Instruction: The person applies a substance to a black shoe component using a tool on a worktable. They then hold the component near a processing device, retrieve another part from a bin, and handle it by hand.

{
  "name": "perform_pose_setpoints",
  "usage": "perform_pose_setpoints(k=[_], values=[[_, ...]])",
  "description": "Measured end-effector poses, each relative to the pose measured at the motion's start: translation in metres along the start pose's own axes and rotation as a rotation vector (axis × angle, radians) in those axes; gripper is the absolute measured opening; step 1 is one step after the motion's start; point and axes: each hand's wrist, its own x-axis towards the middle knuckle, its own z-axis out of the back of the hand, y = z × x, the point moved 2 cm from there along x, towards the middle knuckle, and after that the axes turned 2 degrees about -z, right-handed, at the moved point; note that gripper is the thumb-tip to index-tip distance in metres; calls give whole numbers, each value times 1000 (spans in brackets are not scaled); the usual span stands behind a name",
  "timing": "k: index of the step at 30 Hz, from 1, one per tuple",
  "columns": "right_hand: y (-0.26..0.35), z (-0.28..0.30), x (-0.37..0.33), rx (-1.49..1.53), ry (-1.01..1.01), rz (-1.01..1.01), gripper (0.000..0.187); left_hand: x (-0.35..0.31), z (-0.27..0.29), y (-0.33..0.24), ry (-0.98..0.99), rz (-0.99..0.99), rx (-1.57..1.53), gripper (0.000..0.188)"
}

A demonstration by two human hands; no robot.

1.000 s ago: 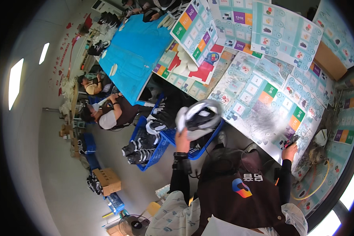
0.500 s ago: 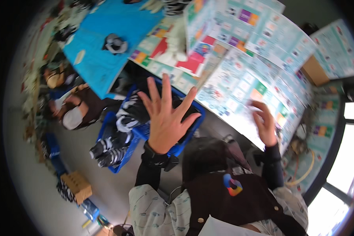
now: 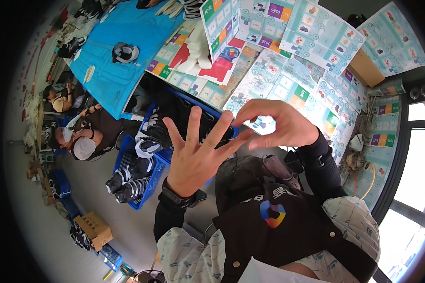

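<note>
My left hand (image 3: 196,158) is raised palm down in front of me, its fingers spread and nothing in them. A dark watch (image 3: 178,195) is on that wrist. My right hand (image 3: 288,125) has come up beside it with fingers curved. Its index finger and thumb are apart, close around the tip of my left thumb; whether they touch it I cannot tell. Nothing shows in the right hand. Below and beyond the left hand, a blue basket (image 3: 148,191) holds black-and-white shoes (image 3: 133,184), and a second blue basket (image 3: 208,104) holds more dark shoes, partly hidden by the hand.
A worktable covered with printed sheets (image 3: 293,89) stands ahead, with a standing card (image 3: 220,28) and a white moulded object (image 3: 197,53). On a blue tabletop (image 3: 104,37) lies a grey-black shoe upper (image 3: 125,53). Co-workers (image 3: 87,134) sit at left. A cardboard box (image 3: 93,228) is behind.
My right hand has moved left, from over the sheets to beside my left thumb. The left hand stays spread. The view has shifted slightly.
</note>
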Motion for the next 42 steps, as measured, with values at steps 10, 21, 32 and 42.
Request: perform_pose_setpoints(k=[10,21,32,42], values=[[-13,-66,20,182,195,-122,20,-33,48,-1,153,52,-204,26],[-48,-105,25,197,-72,-288,6,-122,93,3,212,444,-347,64],[-43,-98,17,9,-331,-218,39,-219,55,-40,-602,1383,-1397,24],[-26,-140,11,159,-207,-248,8,-187,33,-34,-539,1196,-1613,25]])
